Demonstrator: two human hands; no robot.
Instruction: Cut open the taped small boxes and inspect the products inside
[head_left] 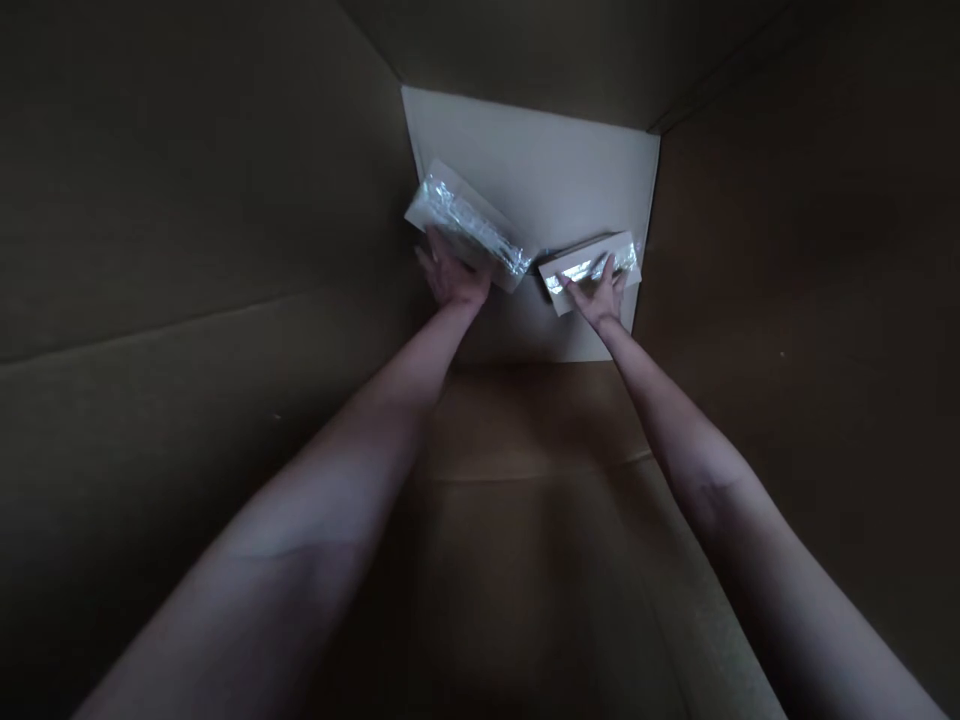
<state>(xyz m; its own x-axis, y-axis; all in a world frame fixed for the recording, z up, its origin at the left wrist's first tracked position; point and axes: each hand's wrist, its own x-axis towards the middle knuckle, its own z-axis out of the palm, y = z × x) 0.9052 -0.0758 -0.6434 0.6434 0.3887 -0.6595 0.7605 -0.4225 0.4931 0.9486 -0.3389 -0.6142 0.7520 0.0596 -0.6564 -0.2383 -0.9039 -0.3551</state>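
Both my arms reach deep into a big cardboard box. My left hand (456,278) holds a long, flat carton (469,215) from its near side; shiny clear tape or film runs along it. That carton is tilted, its left end higher in view, and it hides part of my fingers. A shorter carton (592,268) with a similar shiny strip is in my right hand (600,298), with fingers spread across its face. The two cartons nearly meet at their inner ends. Dim light and some blur hide the finger contact.
The big box's pale bottom (525,150) lies behind the cartons. Brown cardboard walls surround my arms: the left wall (187,220), the right wall (810,260) and the near wall (525,430), which has a horizontal crease.
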